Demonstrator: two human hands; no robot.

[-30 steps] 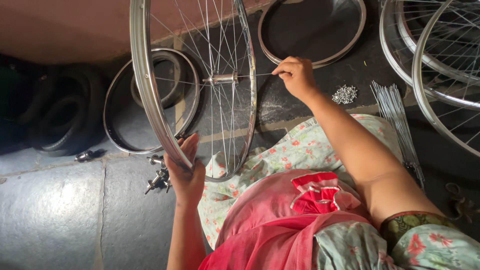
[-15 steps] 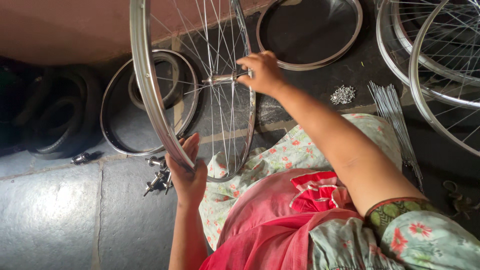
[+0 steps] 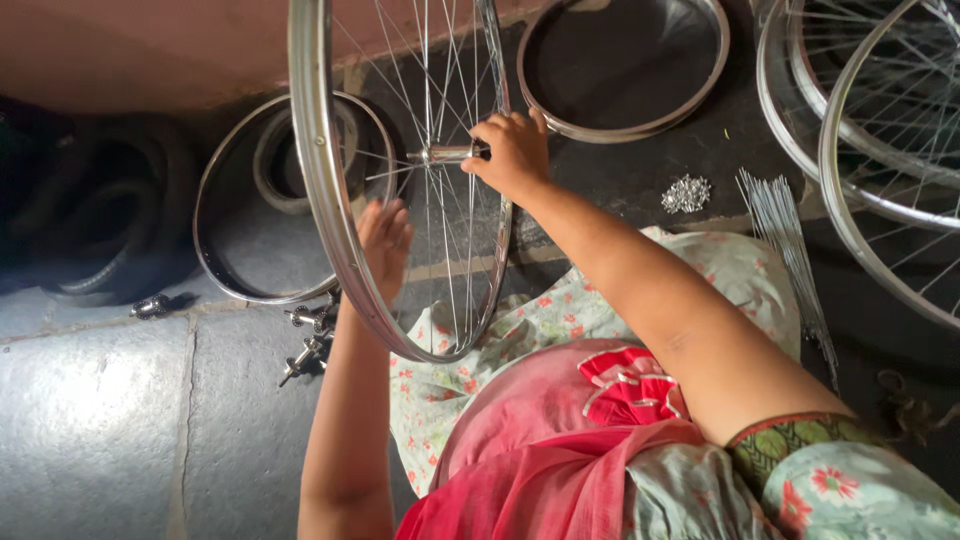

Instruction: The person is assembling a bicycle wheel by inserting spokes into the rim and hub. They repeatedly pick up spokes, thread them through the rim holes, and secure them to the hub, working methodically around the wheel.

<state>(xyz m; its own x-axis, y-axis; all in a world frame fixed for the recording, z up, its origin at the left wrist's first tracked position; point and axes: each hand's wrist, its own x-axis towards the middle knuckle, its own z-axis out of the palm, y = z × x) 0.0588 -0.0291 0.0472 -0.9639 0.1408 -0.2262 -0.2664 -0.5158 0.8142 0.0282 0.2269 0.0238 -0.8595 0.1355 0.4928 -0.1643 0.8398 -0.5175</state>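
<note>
I see a spoked bicycle wheel [image 3: 400, 180] standing upright on its edge in front of the person, its lower rim resting against the floral cloth over the lap; my right hand [image 3: 512, 152] is clenched around the hub axle [image 3: 447, 155] at the wheel's centre, fingers curled over the metal end; my left hand [image 3: 384, 240] is raised flat beside the near rim, fingers spread and released, palm close against the spokes, though I cannot tell whether it quite touches them; behind the wheel a bare metal rim [image 3: 262, 200] lies flat on the stone floor [image 3: 100, 420], and a second bare rim [image 3: 622, 65] lies further right near the wall; at the far right two more spoked wheels [image 3: 870, 140] overlap one another; a small heap of spoke nipples [image 3: 686, 194] sits on the dark ground just beside a bundle of loose spokes [image 3: 790, 250]; a few spare hubs [image 3: 308, 335] lie on the floor below the left forearm; dark rubber tyres [image 3: 95, 215] are stacked at the left edge
</note>
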